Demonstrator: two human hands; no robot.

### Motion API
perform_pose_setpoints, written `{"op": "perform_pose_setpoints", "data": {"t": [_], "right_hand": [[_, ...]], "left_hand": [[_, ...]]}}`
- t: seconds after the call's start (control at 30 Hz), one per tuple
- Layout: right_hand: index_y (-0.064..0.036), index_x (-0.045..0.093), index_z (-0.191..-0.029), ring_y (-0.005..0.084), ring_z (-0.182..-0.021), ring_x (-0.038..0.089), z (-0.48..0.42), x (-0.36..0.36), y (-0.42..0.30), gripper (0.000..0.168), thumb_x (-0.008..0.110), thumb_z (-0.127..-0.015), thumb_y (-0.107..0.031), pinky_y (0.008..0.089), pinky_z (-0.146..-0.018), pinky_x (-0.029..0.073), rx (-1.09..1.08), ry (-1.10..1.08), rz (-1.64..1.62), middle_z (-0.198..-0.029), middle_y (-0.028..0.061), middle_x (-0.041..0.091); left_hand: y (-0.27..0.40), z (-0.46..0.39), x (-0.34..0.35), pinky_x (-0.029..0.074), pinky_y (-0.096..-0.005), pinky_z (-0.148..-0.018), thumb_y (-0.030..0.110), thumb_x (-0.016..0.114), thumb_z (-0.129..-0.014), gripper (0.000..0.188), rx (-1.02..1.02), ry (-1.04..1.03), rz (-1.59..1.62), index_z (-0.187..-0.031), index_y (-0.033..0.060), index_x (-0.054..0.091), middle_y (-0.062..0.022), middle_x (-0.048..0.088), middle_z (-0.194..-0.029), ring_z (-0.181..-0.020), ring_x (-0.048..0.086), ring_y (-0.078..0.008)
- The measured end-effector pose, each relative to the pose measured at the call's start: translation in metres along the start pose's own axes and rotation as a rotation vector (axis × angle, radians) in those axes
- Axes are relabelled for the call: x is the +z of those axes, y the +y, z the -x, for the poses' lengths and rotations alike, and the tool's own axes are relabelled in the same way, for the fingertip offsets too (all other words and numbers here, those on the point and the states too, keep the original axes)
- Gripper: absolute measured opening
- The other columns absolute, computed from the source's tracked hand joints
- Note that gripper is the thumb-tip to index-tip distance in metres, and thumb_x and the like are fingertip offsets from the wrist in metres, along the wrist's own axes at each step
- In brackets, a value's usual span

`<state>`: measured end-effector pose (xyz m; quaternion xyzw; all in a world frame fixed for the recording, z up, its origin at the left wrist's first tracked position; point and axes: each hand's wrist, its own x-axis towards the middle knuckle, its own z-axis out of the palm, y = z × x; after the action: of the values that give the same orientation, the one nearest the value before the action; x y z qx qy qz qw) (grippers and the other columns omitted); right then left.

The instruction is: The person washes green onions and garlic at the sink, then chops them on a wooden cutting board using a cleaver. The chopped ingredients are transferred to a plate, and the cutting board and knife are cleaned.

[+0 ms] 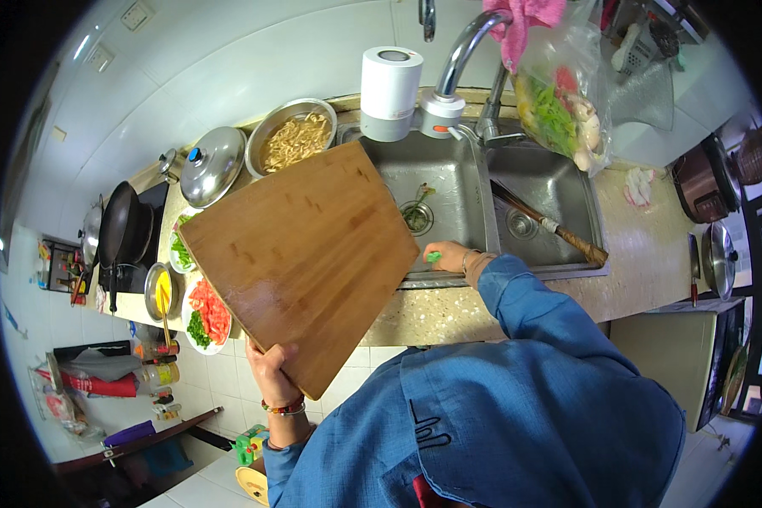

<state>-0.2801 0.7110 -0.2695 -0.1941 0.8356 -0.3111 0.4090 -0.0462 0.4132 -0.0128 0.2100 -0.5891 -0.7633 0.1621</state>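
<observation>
A wooden cutting board (pixel 305 260) slants over the counter and the sink's left edge. My left hand (pixel 273 371) grips its lower left corner, thumb on the top face. My right hand (pixel 447 256) reaches over the front rim of the double steel sink (pixel 460 209), fingers closed on a small bright green thing (pixel 433 256), too small to name surely. Green plant scraps (pixel 424 193) lie at the left basin's drain (pixel 417 217). A bundled whisk brush (pixel 549 223) lies slanted across the right basin, its handle on the front rim.
Left of the board stand a plate of chopped tomato and greens (pixel 207 314), a bowl of yellow egg with chopsticks (pixel 159 292) and a steel bowl of pale strips (pixel 297 141). A wok (pixel 122 222) rests by the hob. The faucet (pixel 457 57) arches behind the sink; a cleaver (pixel 693 257) lies far right.
</observation>
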Motion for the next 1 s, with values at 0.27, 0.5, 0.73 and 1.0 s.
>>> {"op": "perform_pose_setpoints", "data": {"t": [0.27, 0.5, 0.73, 1.0], "right_hand": [[-0.009, 0.074, -0.107, 0.0375, -0.103, 0.064, 0.016, -0.001, -0.021, 0.039, 0.067, -0.089, -0.043, 0.0421, -0.093, 0.049, 0.004, 0.105, 0.158, -0.107, 0.0195, 0.070], [-0.004, 0.073, -0.105, 0.0420, -0.105, 0.064, 0.039, -0.011, -0.048, 0.057, 0.045, -0.097, -0.054, 0.0483, -0.095, 0.049, 0.140, 0.185, 0.342, -0.108, 0.0235, 0.068], [-0.005, 0.073, -0.106, 0.0399, -0.105, 0.065, 0.038, -0.012, -0.045, 0.036, 0.051, -0.093, -0.031, 0.0488, -0.090, 0.053, 0.098, 0.204, 0.417, -0.111, 0.0214, 0.069], [-0.005, 0.074, -0.099, 0.0438, -0.101, 0.065, 0.025, -0.001, -0.028, 0.037, 0.053, -0.093, -0.035, 0.0489, -0.092, 0.051, 0.056, 0.269, 0.362, -0.104, 0.0245, 0.069]], "left_hand": [[0.021, -0.008, 0.027, 0.047, -0.0286, -0.076, 0.007, 0.055, -0.063, 0.051, 0.020, -0.022, -0.126, -0.113, -0.0021, 0.056, -0.0081, 0.063, -0.098, -0.084, 0.059, -0.0189], [0.019, -0.003, 0.023, 0.047, -0.0343, -0.089, 0.007, 0.056, -0.063, 0.060, 0.020, -0.003, -0.204, -0.122, -0.0011, 0.053, -0.0116, 0.062, -0.110, -0.099, 0.059, -0.0244], [0.015, -0.003, 0.016, 0.045, -0.0333, -0.092, 0.008, 0.056, -0.063, 0.065, 0.034, -0.013, -0.214, -0.126, -0.0018, 0.049, -0.0123, 0.060, -0.115, -0.102, 0.058, -0.0251], [0.014, 0.002, 0.007, 0.046, -0.0339, -0.092, 0.006, 0.055, -0.062, 0.068, 0.033, -0.009, -0.167, -0.129, -0.0016, 0.049, -0.0116, 0.060, -0.114, -0.102, 0.058, -0.0251]]}}
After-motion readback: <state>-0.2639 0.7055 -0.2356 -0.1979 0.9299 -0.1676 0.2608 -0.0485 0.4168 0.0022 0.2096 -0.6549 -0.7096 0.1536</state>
